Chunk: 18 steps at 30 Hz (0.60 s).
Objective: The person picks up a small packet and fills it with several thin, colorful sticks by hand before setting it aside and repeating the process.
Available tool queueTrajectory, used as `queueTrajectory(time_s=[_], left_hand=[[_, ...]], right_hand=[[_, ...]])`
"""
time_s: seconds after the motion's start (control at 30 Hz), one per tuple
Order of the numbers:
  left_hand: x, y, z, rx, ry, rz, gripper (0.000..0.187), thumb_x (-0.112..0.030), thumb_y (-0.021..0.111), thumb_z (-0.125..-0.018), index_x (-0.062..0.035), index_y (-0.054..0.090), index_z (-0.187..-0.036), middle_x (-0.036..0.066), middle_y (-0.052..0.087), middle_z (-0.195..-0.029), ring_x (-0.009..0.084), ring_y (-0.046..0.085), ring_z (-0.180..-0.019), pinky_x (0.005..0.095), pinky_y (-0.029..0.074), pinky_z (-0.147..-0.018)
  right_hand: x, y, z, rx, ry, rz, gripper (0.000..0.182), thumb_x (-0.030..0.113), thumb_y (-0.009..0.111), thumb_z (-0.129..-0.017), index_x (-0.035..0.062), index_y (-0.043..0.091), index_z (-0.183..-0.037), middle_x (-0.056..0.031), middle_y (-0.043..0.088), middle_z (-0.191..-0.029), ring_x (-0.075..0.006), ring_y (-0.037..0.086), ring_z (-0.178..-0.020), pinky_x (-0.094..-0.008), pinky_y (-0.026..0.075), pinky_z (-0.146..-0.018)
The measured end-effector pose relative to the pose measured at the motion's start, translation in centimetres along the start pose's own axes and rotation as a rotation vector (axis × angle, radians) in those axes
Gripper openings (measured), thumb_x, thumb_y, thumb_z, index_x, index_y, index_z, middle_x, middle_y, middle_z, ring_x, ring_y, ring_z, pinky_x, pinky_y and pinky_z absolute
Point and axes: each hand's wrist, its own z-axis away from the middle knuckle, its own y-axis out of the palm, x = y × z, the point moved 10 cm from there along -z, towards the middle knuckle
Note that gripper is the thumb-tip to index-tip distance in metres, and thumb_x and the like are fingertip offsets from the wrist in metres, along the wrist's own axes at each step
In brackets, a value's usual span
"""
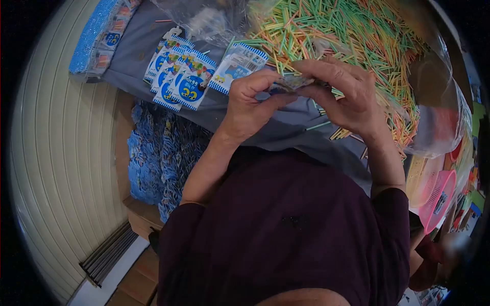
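My left hand [251, 104] and my right hand [348, 94] meet over the near edge of the cloth-covered table. Between their pinched fingertips is a small printed packet [294, 82], partly hidden by the fingers. Just behind my left hand lies a white and blue packet [240, 65] with a barcode, next to an overlapping group of blue and white packets [190, 81]. A large heap of thin green, yellow and orange sticks [332, 30] spreads behind and beside my right hand.
A cardboard box [140, 206] of blue packets [168, 153] stands below the table edge. A bundle of blue packs [102, 38] sits at the far left. Clear plastic [444, 133] borders the sticks, with a pink basket [440, 200] at right. Another person's arm [416, 255] shows lower right.
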Motion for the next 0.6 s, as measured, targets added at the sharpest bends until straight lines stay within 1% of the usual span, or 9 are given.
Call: queueTrajectory(time_s=[0.07, 0.13, 0.17, 0.23, 0.3, 0.37, 0.4, 0.47, 0.6], left_hand=[[0.8, 0.4, 0.5, 0.04, -0.058, 0.024, 0.024, 0.005, 0.076, -0.075, 0.0007, 0.07, -0.098, 0.003, 0.068, -0.09, 0.0111, 0.062, -0.088, 0.0256, 0.051, -0.073], [-0.9, -0.6, 1.0, -0.108, 0.19, -0.119, 0.026, 0.008, 0.074, -0.07, -0.0017, 0.071, -0.093, 0.005, 0.069, -0.088, 0.0154, 0.064, -0.086, 0.0283, 0.052, -0.072], [-0.9, -0.9, 0.9, -0.113, 0.19, -0.12, 0.026, 0.008, 0.074, -0.07, -0.0017, 0.071, -0.093, 0.005, 0.069, -0.088, 0.0154, 0.064, -0.086, 0.0283, 0.052, -0.072], [-2.7, -0.1, 1.2, -0.024, 0.392, -0.352, 0.029, 0.011, 0.07, -0.064, -0.0031, 0.071, -0.09, 0.007, 0.069, -0.087, 0.0197, 0.064, -0.082, 0.0302, 0.052, -0.071], [-2.9, 0.2, 1.3, -0.019, 0.415, -0.401, 0.031, 0.012, 0.067, -0.063, -0.0031, 0.071, -0.09, 0.007, 0.069, -0.086, 0.0203, 0.064, -0.08, 0.0304, 0.051, -0.071], [-3.2, 0.7, 1.4, -0.006, 0.44, -0.444, 0.033, 0.013, 0.065, -0.061, -0.0032, 0.071, -0.09, 0.007, 0.068, -0.086, 0.0208, 0.063, -0.079, 0.0306, 0.051, -0.071], [-3.4, 0.8, 1.4, -0.003, 0.449, -0.443, 0.032, 0.013, 0.065, -0.061, -0.003, 0.07, -0.089, 0.007, 0.068, -0.086, 0.0209, 0.063, -0.079, 0.0309, 0.051, -0.071], [-3.6, 1.0, 1.5, 0.002, 0.459, -0.44, 0.031, 0.012, 0.066, -0.062, -0.0029, 0.07, -0.088, 0.007, 0.068, -0.086, 0.0209, 0.063, -0.079, 0.0312, 0.051, -0.071], [-3.4, 1.3, 1.8, 0.014, 0.493, -0.503, 0.027, 0.009, 0.07, -0.063, -0.0029, 0.069, -0.087, 0.007, 0.068, -0.084, 0.0217, 0.063, -0.078, 0.0321, 0.05, -0.071]], right_hand=[[1.4, 0.5, 0.3, 0.034, -0.055, -0.055, 0.051, -0.001, 0.076, -0.069, 0.0105, 0.065, -0.118, -0.0092, 0.067, -0.097, -0.0229, 0.068, -0.079, -0.03, 0.054, -0.063], [1.0, -0.2, 0.8, 0.006, 0.006, -0.092, 0.053, -0.002, 0.077, -0.067, 0.0107, 0.065, -0.118, -0.009, 0.066, -0.101, -0.0226, 0.067, -0.079, -0.0299, 0.054, -0.063], [0.4, -0.7, 1.2, -0.024, 0.068, -0.126, 0.054, -0.003, 0.077, -0.066, 0.0108, 0.065, -0.117, -0.0088, 0.065, -0.104, -0.0224, 0.066, -0.078, -0.0297, 0.053, -0.063], [0.0, -1.2, 1.9, -0.027, 0.105, -0.106, 0.053, -0.003, 0.077, -0.064, 0.0106, 0.066, -0.115, -0.0082, 0.065, -0.104, -0.0216, 0.064, -0.077, -0.0294, 0.052, -0.062], [-0.3, -1.3, 2.4, -0.038, 0.145, -0.082, 0.052, -0.004, 0.077, -0.063, 0.0105, 0.066, -0.112, -0.0077, 0.064, -0.104, -0.0208, 0.062, -0.077, -0.0291, 0.052, -0.062], [0.9, -1.6, 2.7, -0.08, 0.027, -0.011, 0.046, -0.003, 0.076, -0.063, 0.0113, 0.067, -0.106, -0.0081, 0.064, -0.104, -0.0197, 0.061, -0.072, -0.0304, 0.051, -0.06], [1.1, -1.7, 2.8, -0.082, 0.029, -0.007, 0.046, -0.003, 0.076, -0.063, 0.0113, 0.067, -0.106, -0.0081, 0.064, -0.104, -0.0197, 0.061, -0.072, -0.0304, 0.051, -0.06], [2.0, -0.6, 3.0, 0.046, -0.028, 0.124, 0.041, -0.001, 0.075, -0.064, 0.0125, 0.067, -0.102, -0.0092, 0.064, -0.104, -0.0208, 0.061, -0.071, -0.0316, 0.051, -0.061], [1.4, 1.2, 3.4, 0.108, -0.02, 0.19, 0.036, 0.0, 0.074, -0.067, 0.0125, 0.068, -0.1, -0.0092, 0.063, -0.102, -0.0221, 0.062, -0.071, -0.0328, 0.051, -0.061]])
